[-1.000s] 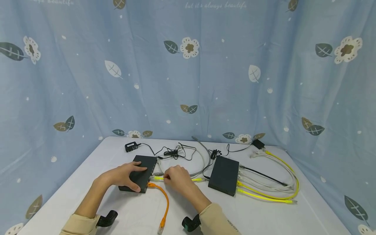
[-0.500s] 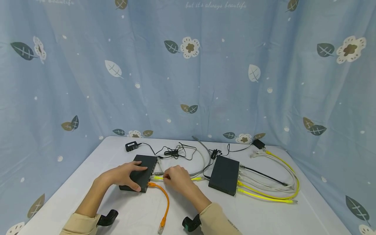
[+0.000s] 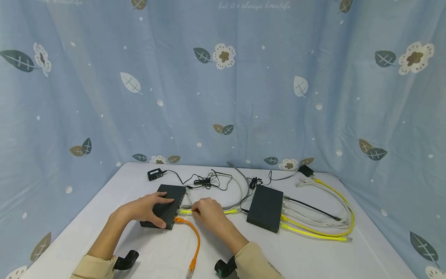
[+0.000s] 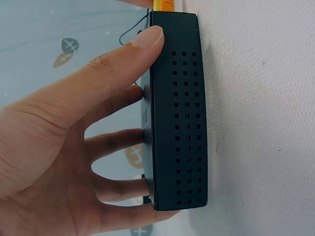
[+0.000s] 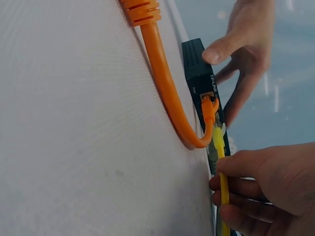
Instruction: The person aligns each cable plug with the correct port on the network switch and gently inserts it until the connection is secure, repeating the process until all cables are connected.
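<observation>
My left hand [image 3: 144,208] holds a black network switch [image 3: 172,190] on the white table. In the left wrist view its thumb lies at the edge of the perforated side [image 4: 187,123] and its fingers spread over the top. My right hand [image 3: 210,214] pinches a yellow network cable [image 5: 225,189] between thumb and fingers, close to the switch. The cable's plug end [image 5: 218,137] is at a port beside an orange network cable [image 5: 165,78] that is plugged in. Whether the yellow plug is fully seated I cannot tell. The orange cable's other plug [image 3: 190,270] lies loose near the front.
A second black switch [image 3: 266,207] sits to the right, with yellow [image 3: 313,232], white and black cables at its ports. Behind are coiled black power leads [image 3: 205,181], a grey cable [image 3: 244,176] and two black adapters [image 3: 155,174]. A patterned blue curtain [image 3: 223,97] hangs behind the table.
Both hands keep nearly the same place and hold. The whole head view shifts slightly; the cables and switches show no clear movement.
</observation>
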The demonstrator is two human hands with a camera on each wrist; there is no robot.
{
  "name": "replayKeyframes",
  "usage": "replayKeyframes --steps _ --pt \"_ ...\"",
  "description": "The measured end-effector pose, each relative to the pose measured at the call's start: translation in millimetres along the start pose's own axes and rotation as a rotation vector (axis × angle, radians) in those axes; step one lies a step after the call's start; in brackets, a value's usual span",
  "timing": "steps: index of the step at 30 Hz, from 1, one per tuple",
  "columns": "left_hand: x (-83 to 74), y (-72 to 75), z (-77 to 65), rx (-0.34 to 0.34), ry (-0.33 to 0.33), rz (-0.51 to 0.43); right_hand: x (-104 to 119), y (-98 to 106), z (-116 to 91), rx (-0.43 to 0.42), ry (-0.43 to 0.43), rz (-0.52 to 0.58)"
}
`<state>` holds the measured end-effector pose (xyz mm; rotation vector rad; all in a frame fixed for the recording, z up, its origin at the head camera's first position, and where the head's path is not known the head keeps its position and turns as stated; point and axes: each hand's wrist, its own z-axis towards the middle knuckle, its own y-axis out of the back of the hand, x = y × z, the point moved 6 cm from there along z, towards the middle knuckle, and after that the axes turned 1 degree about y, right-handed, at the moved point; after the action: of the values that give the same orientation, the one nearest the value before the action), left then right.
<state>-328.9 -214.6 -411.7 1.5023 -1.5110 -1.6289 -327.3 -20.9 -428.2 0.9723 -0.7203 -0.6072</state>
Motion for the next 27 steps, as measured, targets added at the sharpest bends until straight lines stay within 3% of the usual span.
replayKeyframes --steps 14,27 --pt "-2.6 1.5 -2.4 0.006 0.004 -0.014 4.5 -0.8 3.0 0.020 0.010 -0.019" --pt "-0.8 0.5 -1.7 0.002 0.019 -0.013 5.7 -5.8 4.6 0.021 -0.065 -0.038"
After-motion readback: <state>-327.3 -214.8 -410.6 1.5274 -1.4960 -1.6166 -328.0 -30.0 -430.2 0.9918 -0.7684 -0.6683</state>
